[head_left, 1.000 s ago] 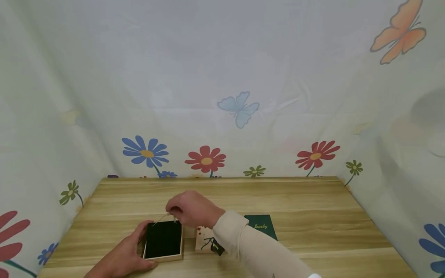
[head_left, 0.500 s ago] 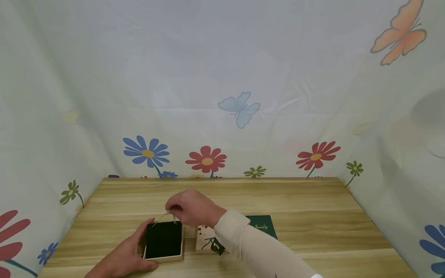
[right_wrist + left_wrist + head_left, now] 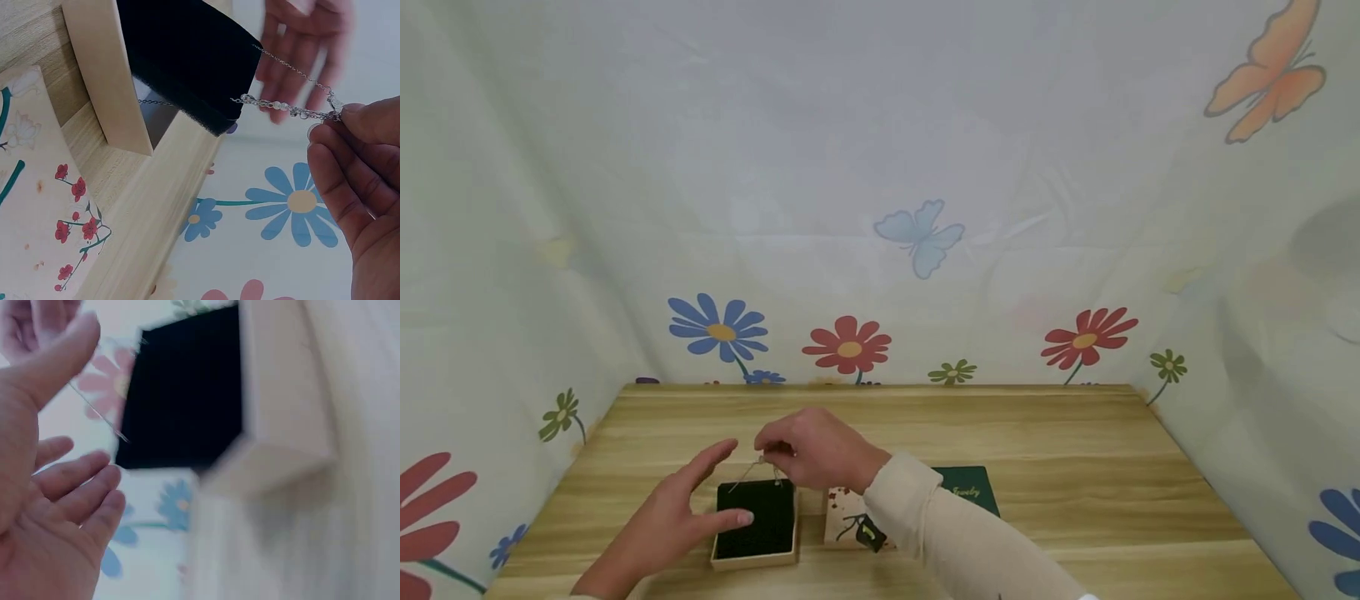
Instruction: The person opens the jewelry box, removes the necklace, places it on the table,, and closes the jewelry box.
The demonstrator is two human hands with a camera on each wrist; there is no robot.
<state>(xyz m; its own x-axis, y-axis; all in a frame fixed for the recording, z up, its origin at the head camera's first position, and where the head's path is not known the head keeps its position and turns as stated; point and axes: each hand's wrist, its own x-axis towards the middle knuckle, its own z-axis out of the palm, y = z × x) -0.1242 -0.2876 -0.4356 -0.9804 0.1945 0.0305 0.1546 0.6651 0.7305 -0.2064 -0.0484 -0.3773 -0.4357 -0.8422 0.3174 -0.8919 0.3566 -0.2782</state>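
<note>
A small cream box [image 3: 756, 564] holds a black velvet pad [image 3: 767, 508]. In the right wrist view the pad's edge tilts up out of the box. My right hand [image 3: 823, 450] pinches a silver chain with small clear beads [image 3: 281, 106] between thumb and index finger, beyond the pad's far edge. Strands run from those fingers to the pad, and one passes under it into the box. My left hand [image 3: 673, 517] is spread at the box's left side, thumb over the pad, holding nothing. In the left wrist view its fingers [image 3: 81, 494] are apart from the box.
Right of the box lies a floral-printed box lid [image 3: 842, 504] with a dark tag, partly under my right sleeve. Behind the sleeve is a dark green "Jewelry" piece [image 3: 966, 485]. A flower-printed curtain [image 3: 1000, 292] encloses the wooden table [image 3: 1037, 425].
My left hand has let go of the box's left side and spread open, its thumb moving over the pad. My right hand stays nearly in place, still pinching the chain.
</note>
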